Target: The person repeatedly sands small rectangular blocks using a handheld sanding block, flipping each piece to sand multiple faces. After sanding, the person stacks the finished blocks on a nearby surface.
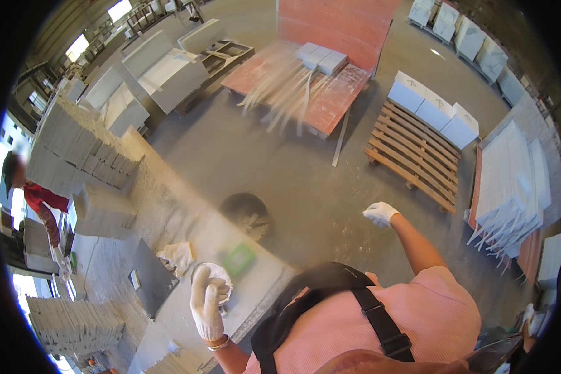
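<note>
My left hand (206, 303), in a white knit glove, is raised above the worktable with its fingers loosely bent and apart. No object shows in its grip. Just behind it is a round white dish-like thing (225, 288), partly covered by the fingers. A green rectangular item (239, 259) lies on the table beyond, and a crumpled pale cloth (177, 257) to the left. My right hand (381, 214), also gloved, hangs out to the right over the floor. Its fingers are curled together, and nothing shows in them.
A dark round bin (246, 213) with scraps stands beyond the pale worktable (255, 296). Stacked tiles (75, 143) rise at the left, near a person in red (43, 199). Ahead are a red platform (330, 103) with straps and a wooden pallet (411, 156) bearing white boxes (433, 109).
</note>
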A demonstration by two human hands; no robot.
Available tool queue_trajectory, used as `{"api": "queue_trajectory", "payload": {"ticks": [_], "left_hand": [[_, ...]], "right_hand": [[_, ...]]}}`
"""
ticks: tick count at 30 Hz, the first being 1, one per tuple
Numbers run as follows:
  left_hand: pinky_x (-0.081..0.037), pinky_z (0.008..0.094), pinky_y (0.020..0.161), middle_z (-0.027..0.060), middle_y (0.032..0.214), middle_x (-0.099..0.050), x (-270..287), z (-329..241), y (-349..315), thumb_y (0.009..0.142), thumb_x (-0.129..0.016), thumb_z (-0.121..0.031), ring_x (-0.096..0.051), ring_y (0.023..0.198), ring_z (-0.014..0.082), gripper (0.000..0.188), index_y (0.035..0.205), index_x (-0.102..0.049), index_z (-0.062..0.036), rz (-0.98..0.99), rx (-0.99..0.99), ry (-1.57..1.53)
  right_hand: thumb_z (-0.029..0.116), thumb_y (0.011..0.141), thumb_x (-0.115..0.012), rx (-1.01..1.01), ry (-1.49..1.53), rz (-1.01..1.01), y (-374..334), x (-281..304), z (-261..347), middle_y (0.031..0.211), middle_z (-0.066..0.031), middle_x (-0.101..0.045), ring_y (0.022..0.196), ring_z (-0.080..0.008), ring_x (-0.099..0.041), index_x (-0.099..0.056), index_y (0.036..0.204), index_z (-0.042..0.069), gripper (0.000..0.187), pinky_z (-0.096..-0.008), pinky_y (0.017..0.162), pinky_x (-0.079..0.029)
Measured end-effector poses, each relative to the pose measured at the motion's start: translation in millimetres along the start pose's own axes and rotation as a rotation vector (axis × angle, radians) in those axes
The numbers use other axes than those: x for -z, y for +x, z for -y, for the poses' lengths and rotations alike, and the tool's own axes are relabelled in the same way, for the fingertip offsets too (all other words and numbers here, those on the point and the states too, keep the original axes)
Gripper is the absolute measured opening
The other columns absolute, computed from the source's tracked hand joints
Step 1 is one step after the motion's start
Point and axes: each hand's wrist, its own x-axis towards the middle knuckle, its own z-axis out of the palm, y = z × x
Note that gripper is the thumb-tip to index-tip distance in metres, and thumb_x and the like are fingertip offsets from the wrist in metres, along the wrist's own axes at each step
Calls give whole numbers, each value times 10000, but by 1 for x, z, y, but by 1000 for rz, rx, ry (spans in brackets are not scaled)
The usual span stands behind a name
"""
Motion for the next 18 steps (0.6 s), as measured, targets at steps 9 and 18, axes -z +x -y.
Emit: {"api": "queue_trajectory", "payload": {"ticks": [9,18], "left_hand": [[-544,292,831,140,1114,-710,-102,25,105,993,-642,-225,-678,956,173,524,1436,-552,40,423,-170,328],[-523,426,984,181,1254,-713,-219,4,193,944,-655,-394,-679,1157,357,549,1363,-627,-40,531,-103,815]], "right_hand": [[378,939,-674,-311,-190,141,-35,-44,-197,975,-142,-754,832,-286,-724,-714,1204,56,419,-418,712,-596],[287,977,-592,-276,-216,259,54,18,-207,1097,-164,-753,1033,-362,-716,-708,1196,69,330,-465,873,-572]]}}
